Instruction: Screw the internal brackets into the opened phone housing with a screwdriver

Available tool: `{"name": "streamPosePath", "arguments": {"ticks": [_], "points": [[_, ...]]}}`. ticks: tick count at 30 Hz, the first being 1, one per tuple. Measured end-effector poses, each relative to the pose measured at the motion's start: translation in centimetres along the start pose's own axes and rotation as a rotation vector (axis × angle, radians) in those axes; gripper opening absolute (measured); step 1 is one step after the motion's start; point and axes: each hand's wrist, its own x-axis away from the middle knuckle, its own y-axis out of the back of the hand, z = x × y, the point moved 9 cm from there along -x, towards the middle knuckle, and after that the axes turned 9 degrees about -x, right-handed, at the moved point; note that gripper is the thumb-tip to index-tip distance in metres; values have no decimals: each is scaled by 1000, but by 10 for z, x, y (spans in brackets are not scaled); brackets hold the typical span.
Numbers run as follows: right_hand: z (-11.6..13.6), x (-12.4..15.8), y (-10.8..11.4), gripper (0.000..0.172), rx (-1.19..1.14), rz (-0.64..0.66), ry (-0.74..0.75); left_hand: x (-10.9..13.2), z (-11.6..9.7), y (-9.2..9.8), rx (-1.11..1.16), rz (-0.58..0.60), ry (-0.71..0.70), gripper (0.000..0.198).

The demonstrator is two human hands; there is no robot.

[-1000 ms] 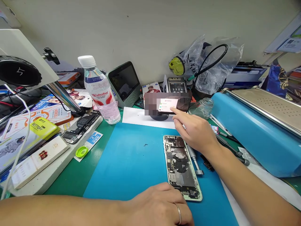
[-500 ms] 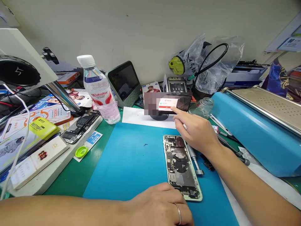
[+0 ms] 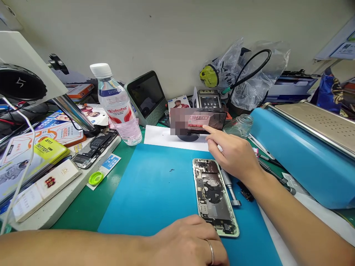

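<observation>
My right hand (image 3: 234, 149) reaches to a phone (image 3: 209, 121) held sideways on a round stand (image 3: 188, 136). Its index finger is stretched out at the lit screen, while the other fingers curl in, with nothing visible in them. Part of the screen is pixelated. At the front edge, my left hand (image 3: 188, 240), with a ring on one finger, rests with its fingers curled under; whatever they hold, if anything, is hidden. Beside it an opened phone (image 3: 213, 199) lies on the blue mat (image 3: 155, 192), its inner boards showing. A silver screwdriver-like tool (image 3: 229, 186) lies along its right side.
A water bottle (image 3: 118, 107) stands back left, near a dark-screened device (image 3: 146, 98). A glass jar (image 3: 240, 125) and a blue machine (image 3: 299, 155) sit on the right. On the left are phone parts (image 3: 97, 147), boxes (image 3: 46, 188) and a metal post (image 3: 74, 114).
The picture on the stand phone's screen has changed from a white pop-up to a reddish scene. My right index finger stays at the screen, and my left hand is unmoved.
</observation>
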Motion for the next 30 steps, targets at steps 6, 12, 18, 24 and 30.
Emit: {"name": "streamPosePath", "arguments": {"ticks": [6,12,18,24,30], "points": [[-1,0,-1,20,-22,16,-25,1,-2,13,17,-149,-20,23],[-7,-3,6,22,-17,-23,-165,5,0,5,27,-143,-3,25],[-10,-3,4,22,-29,-4,-185,8,2,-5,27,-65,16,23],[-1,0,5,23,-95,-1,-30,7,3,-11,28,5,28,29],[3,1,-7,28,-108,125,-11,4,1,-8,20,17,20,28]]}}
